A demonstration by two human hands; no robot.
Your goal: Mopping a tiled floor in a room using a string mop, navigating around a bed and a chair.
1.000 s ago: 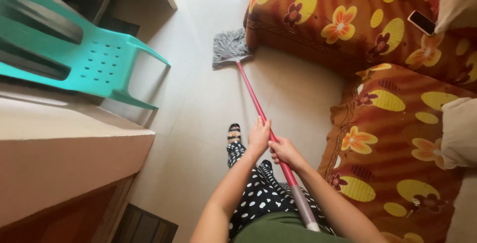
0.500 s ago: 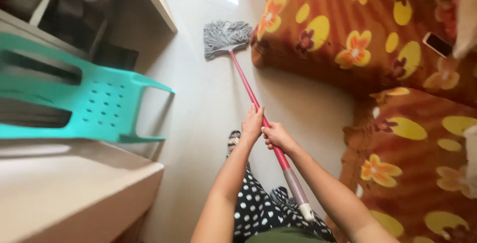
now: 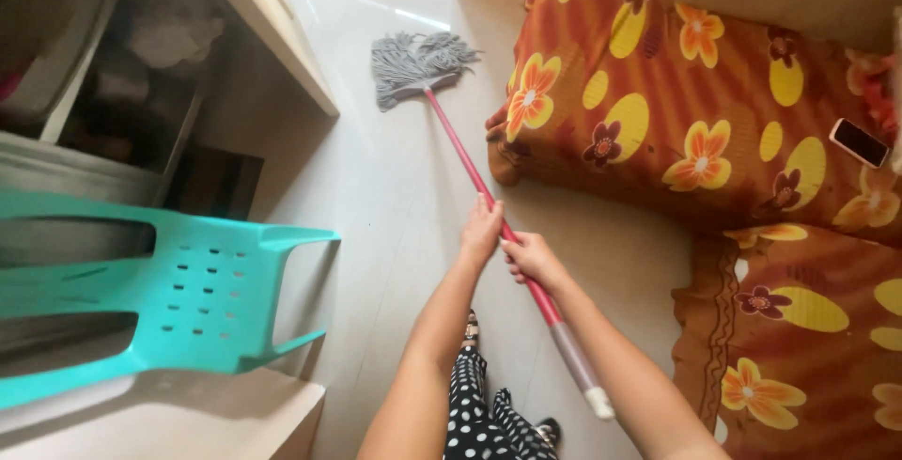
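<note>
Left hand: left hand (image 3: pixel 483 230) wrapped around the red mop handle (image 3: pixel 470 165), fingers curled tight, the higher of the two grips.
Right hand: right hand (image 3: pixel 532 257) clamped on the same handle just below the left, nearly touching it; thumb side faces up the shaft.
Mop: grey string mop head (image 3: pixel 412 65) flat on the floor well ahead of the person, strands fanned out; handle runs diagonally back to the hands, grey grip section and white end cap (image 3: pixel 598 404) trailing past the right forearm.
Obstacles: mop head sits just beside the corner of a mattress in an orange floral cover (image 3: pixel 695 112); second piece with the same cover (image 3: pixel 799 328) lower right. Pale cabinet edge (image 3: pixel 272 32) borders the lane on the left, so the mop works a narrow strip between the two.
Other items: turquoise plastic chair (image 3: pixel 188 300) lying tipped on a beige counter (image 3: pixel 169 422), lower left. Phone (image 3: pixel 859 142) resting on the mattress, far right.
Floor: pale glossy tile (image 3: pixel 376 187), window glare near the top.
Person: polka-dot trousers and a sandalled foot (image 3: pixel 470 328) below the arms.
</note>
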